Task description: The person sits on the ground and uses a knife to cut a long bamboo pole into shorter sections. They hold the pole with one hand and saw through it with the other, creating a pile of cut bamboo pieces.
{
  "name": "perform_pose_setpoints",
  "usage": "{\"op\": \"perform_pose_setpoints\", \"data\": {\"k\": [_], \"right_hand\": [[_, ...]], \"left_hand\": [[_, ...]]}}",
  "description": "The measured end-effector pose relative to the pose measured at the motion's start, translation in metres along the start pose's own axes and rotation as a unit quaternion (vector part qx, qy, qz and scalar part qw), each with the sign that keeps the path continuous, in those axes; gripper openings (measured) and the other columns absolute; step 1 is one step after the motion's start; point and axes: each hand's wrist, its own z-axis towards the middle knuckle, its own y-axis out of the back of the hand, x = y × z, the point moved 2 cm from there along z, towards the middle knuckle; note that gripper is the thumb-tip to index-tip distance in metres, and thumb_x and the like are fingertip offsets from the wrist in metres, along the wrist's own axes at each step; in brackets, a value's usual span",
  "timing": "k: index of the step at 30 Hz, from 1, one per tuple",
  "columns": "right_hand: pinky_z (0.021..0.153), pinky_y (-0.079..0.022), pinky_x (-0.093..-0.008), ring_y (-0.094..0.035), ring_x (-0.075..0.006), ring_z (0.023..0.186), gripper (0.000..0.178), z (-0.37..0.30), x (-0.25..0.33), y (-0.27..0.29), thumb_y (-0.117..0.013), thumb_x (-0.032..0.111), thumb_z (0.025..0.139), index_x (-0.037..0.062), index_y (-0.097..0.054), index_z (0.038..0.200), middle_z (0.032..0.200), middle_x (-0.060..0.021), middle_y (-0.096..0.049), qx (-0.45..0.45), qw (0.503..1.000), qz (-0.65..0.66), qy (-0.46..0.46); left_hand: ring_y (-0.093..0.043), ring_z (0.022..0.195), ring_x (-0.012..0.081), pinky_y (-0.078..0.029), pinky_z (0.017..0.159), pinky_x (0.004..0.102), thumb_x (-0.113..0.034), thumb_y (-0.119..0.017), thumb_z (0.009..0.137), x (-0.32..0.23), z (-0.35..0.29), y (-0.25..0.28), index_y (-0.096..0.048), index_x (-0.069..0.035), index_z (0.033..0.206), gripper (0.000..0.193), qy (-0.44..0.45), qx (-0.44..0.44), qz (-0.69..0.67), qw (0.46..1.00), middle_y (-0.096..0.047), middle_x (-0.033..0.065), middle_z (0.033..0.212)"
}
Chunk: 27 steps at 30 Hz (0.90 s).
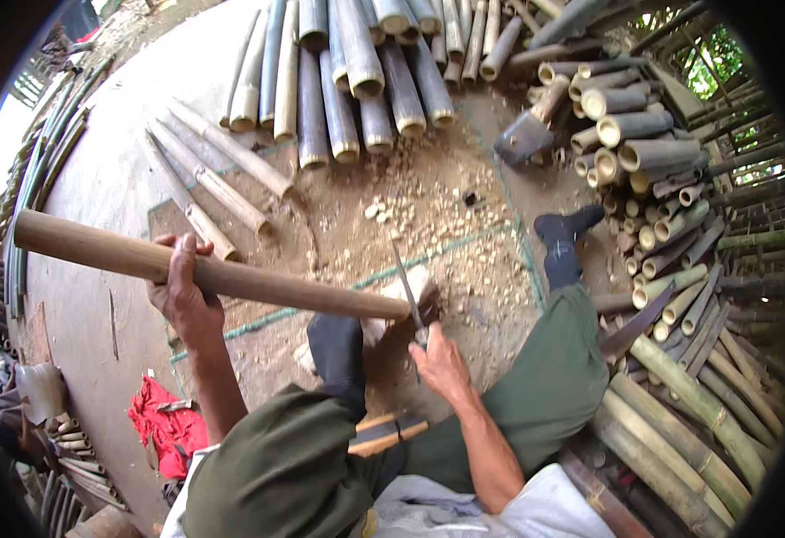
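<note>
A smooth brown bamboo pole slants across in front of me, its thicker end raised at the left. My left hand is closed around it, the fingers curling over the top. At the pole's lower right end, my right hand grips a knife with a narrow blade pointing up and away. The blade crosses right at that end; whether it touches, I cannot tell. Beneath lies a pale wooden block, partly hidden by the pole, knife and hand.
Cut bamboo chips litter the ground between my feet. Dark bamboo tubes lie ahead, with thin poles to their left. Stacked bamboo, a broad-bladed tool and a long curved blade lie right. Red cloth lies left.
</note>
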Motion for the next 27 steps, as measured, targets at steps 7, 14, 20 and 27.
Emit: {"op": "perform_pose_setpoints", "data": {"k": [7, 14, 20, 27], "right_hand": [[0.062, -0.052, -0.0534, -0.064, -0.049, 0.074, 0.031, -0.008, 0.006, -0.006, -0.062, 0.023, 0.091, -0.0001, -0.044, 0.103, 0.082, -0.0293, -0.066, -0.022, 0.999, 0.012, -0.038], [0.062, -0.051, -0.0557, -0.063, -0.0501, 0.073, 0.032, -0.011, 0.041, 0.033, -0.062, 0.026, 0.092, -0.0004, -0.046, 0.1, 0.08, -0.0286, -0.066, -0.027, 0.999, 0.023, -0.024], [0.064, -0.049, -0.0575, -0.064, -0.05, 0.075, 0.035, 0.001, -0.016, -0.021, -0.063, 0.026, 0.091, 0.0002, -0.045, 0.105, 0.08, -0.0317, -0.065, -0.002, 0.997, -0.05, -0.06], [0.062, -0.049, -0.0557, -0.063, -0.0495, 0.073, 0.034, -0.007, 0.04, 0.028, -0.063, 0.027, 0.092, 0.0011, -0.045, 0.104, 0.076, -0.0282, -0.065, -0.021, 0.997, 0.058, -0.038]], "left_hand": [[-0.066, 0.081, 0.0186, -0.054, 0.088, 0.0369, -0.004, -0.068, 0.088, 0.0, -0.001, -0.001, -0.054, 0.0, 0.115, 0.031, 0.009, 0.085, -0.029, 0.996, -0.063, 0.0071, 0.084], [-0.063, 0.087, 0.0182, -0.05, 0.093, 0.0385, -0.004, -0.065, 0.089, -0.009, 0.002, 0.011, -0.049, 0.001, 0.123, 0.038, 0.004, 0.143, -0.022, 0.989, -0.059, 0.0073, 0.095], [-0.062, 0.092, 0.0206, -0.049, 0.095, 0.0419, -0.008, -0.063, 0.092, -0.017, -0.002, -0.006, -0.046, -0.001, 0.129, 0.041, 0.022, 0.211, -0.025, 0.977, -0.058, 0.0081, 0.096], [-0.063, 0.078, 0.016, -0.058, 0.085, 0.0391, -0.014, -0.07, 0.09, 0.001, 0.001, 0.02, -0.054, -0.003, 0.116, 0.032, -0.015, 0.001, -0.015, 1.0, -0.061, 0.0053, 0.083]]}}
